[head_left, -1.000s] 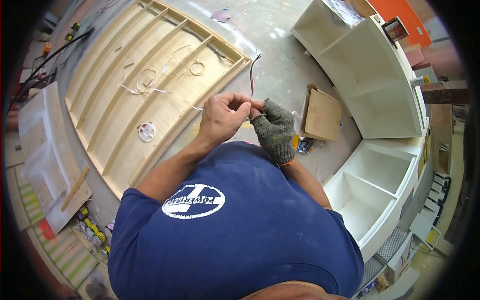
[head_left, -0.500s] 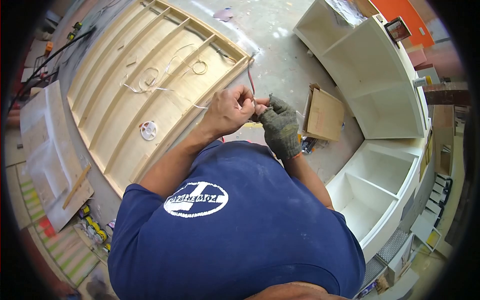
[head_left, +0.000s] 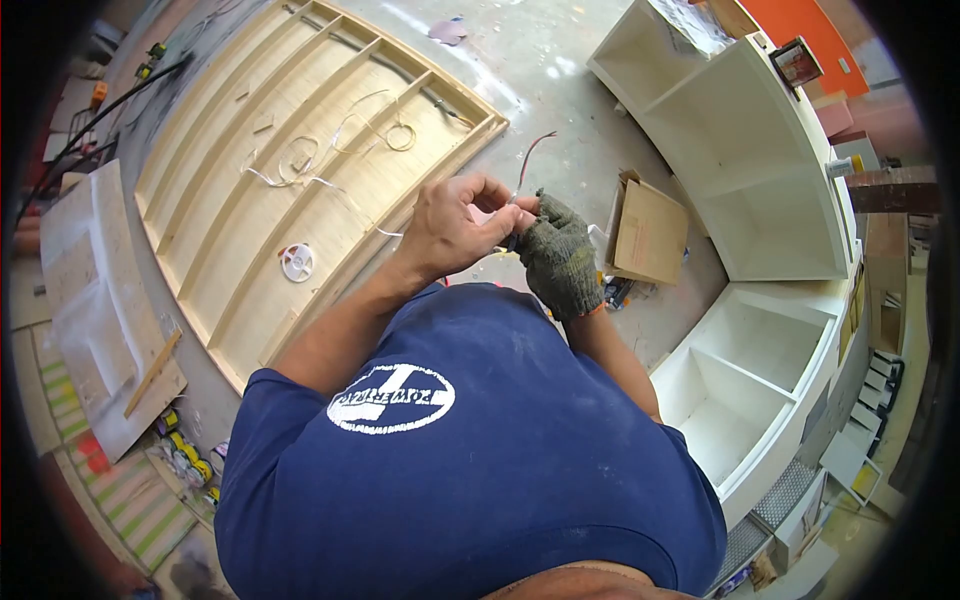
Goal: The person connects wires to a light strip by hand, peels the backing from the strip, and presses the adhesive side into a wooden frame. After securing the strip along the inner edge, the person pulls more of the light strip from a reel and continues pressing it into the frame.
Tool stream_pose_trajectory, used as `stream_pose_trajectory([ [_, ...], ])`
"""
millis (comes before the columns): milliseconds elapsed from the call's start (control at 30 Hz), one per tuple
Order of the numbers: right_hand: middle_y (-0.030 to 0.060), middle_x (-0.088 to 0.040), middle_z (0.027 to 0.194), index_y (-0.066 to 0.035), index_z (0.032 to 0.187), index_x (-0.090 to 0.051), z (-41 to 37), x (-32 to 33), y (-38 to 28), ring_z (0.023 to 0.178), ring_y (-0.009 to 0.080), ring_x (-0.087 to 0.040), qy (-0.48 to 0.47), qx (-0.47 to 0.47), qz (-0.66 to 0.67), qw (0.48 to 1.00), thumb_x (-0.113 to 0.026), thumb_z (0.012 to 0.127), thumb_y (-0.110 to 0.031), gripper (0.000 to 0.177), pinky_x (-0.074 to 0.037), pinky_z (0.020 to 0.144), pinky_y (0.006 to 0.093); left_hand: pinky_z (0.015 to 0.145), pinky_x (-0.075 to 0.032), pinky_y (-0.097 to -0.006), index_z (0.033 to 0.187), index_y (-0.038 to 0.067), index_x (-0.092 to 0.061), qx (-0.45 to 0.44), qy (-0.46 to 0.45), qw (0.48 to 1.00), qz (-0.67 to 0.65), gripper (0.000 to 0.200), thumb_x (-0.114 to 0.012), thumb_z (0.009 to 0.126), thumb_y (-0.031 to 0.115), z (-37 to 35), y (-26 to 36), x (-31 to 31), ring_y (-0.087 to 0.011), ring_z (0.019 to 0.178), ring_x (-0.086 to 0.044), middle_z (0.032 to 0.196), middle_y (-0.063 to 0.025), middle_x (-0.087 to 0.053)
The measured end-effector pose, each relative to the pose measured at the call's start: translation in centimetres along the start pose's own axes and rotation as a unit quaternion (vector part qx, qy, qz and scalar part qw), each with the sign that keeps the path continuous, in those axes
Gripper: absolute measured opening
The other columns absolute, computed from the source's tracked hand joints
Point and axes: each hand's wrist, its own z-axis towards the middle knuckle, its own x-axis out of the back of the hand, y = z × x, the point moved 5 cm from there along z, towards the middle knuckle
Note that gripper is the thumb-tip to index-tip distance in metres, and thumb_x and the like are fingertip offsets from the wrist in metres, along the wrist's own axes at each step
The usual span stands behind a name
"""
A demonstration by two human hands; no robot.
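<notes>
A thin red and dark electrical wire [head_left: 525, 160] sticks up from between my two hands, its tip bent to the right. My bare left hand [head_left: 462, 222] is closed, thumb and fingers pinching the wire near its lower part. Right beside it, my right hand [head_left: 560, 250], in a dark grey fingerless glove, is also closed, with its bare fingertips meeting the left thumb at the wire. The exact grip point is hidden by the fingers. A thin white wire [head_left: 385, 232] runs from the wooden frame toward my left wrist.
The ribbed wooden frame panel [head_left: 240, 200] lies at left, with loose wire coils [head_left: 400, 136] and a white spool [head_left: 297, 262] on it. At right stand white cabinets [head_left: 750, 170] and a cardboard box [head_left: 648, 230]. A white-smeared board [head_left: 100, 300] lies far left.
The wire's free end, upright before, now leans and bends to the right. My fingers have shifted slightly around it, and the white wire by my left wrist has moved a little.
</notes>
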Motion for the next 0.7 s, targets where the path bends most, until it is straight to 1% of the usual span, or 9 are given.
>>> stream_pose_trajectory([
  [133,0.0076,-0.070,0.093,0.002,0.104,-0.067,0.3,0.3,0.3,0.089,0.0151,-0.068,0.002,0.028,-0.069,0.997,-0.064,0.097,-0.018,0.021,-0.055,0.084,0.0289,0.073,-0.055,-0.0301,0.094,-0.002,-0.073,-0.005,0.012,0.999,-0.033,0.020,-0.072,0.087,0.016,-0.2,-0.9,-0.2,-0.0130,0.080,-0.070,0.088,-0.0099,-0.076],
  [200,0.0078,-0.070,0.092,0.002,0.104,-0.068,0.0,-0.1,-0.3,0.089,0.0154,-0.068,0.008,0.015,-0.048,0.999,-0.063,0.098,-0.021,0.024,-0.055,0.084,0.0289,0.066,-0.055,-0.0345,0.092,0.003,-0.074,-0.106,0.031,0.994,-0.017,0.011,-0.069,0.087,0.012,-0.5,-0.4,0.1,-0.0216,0.075,-0.072,0.083,-0.0128,-0.073],
  [233,0.0081,-0.071,0.092,0.002,0.104,-0.068,-0.2,-0.3,-0.6,0.088,0.0156,-0.068,0.017,-0.002,-0.025,1.000,-0.063,0.098,-0.024,0.027,-0.054,0.085,0.0288,0.066,-0.055,-0.0345,0.092,0.003,-0.074,-0.110,0.034,0.993,-0.013,0.011,-0.069,0.087,0.012,-0.5,-0.5,0.3,-0.0216,0.075,-0.072,0.083,-0.0128,-0.073],
  [267,0.0088,-0.071,0.090,0.003,0.100,-0.069,-0.3,-0.3,-1.1,0.088,0.0161,-0.068,0.030,0.014,-0.116,0.993,-0.062,0.098,-0.028,0.032,-0.054,0.085,0.0297,0.066,-0.054,-0.0356,0.090,0.005,-0.074,-0.174,0.039,0.983,0.039,0.009,-0.070,0.086,0.012,-0.5,0.0,0.4,-0.0232,0.074,-0.070,0.082,-0.0119,-0.072],
  [333,0.0091,-0.070,0.089,0.003,0.098,-0.069,0.0,0.2,-0.3,0.088,0.0161,-0.067,0.033,0.019,-0.118,0.992,-0.062,0.098,-0.028,0.032,-0.054,0.086,0.0303,0.068,-0.051,-0.0381,0.087,0.008,-0.074,-0.265,0.052,0.954,0.127,0.005,-0.073,0.083,0.011,-0.7,0.7,0.3,-0.0277,0.070,-0.066,0.078,-0.0102,-0.068],
  [467,0.0094,-0.070,0.085,0.004,0.094,-0.070,0.2,0.5,0.3,0.084,0.0158,-0.067,0.029,0.042,-0.137,0.989,-0.064,0.098,-0.028,0.033,-0.055,0.080,0.0304,0.067,-0.051,-0.0376,0.088,0.009,-0.074,-0.264,0.017,0.957,0.115,0.006,-0.073,0.082,0.011,-0.7,-0.3,0.4,-0.0276,0.071,-0.066,0.078,-0.0084,-0.069],
  [533,0.0089,-0.069,0.084,0.004,0.092,-0.068,0.2,0.2,0.5,0.080,0.0155,-0.066,0.019,0.036,-0.086,0.995,-0.064,0.098,-0.027,0.032,-0.054,0.076,0.0297,0.067,-0.051,-0.0386,0.096,0.014,-0.077,-0.278,0.007,0.953,0.122,0.020,-0.074,0.078,0.005,-1.0,-0.4,0.6,-0.0277,0.073,-0.066,0.081,-0.0075,-0.071],
  [567,0.0089,-0.069,0.083,0.003,0.091,-0.067,0.3,0.2,0.8,0.079,0.0154,-0.066,0.010,0.019,-0.047,0.999,-0.063,0.098,-0.026,0.031,-0.054,0.074,0.0296,0.068,-0.051,-0.0388,0.095,0.015,-0.076,-0.291,0.020,0.945,0.147,0.020,-0.075,0.077,0.006,-1.1,-0.5,0.5,-0.0282,0.074,-0.066,0.081,-0.0074,-0.070],
  [700,0.0063,-0.065,0.080,0.001,0.087,-0.064,0.3,0.3,1.0,0.075,0.0125,-0.062,-0.012,0.023,-0.066,0.997,-0.061,0.099,-0.026,0.030,-0.053,0.071,0.0280,0.067,-0.048,-0.0394,0.084,0.013,-0.071,-0.333,0.049,0.923,0.187,0.008,-0.075,0.078,0.011,-1.4,0.1,0.1,-0.0268,0.069,-0.062,0.074,-0.0058,-0.063],
])
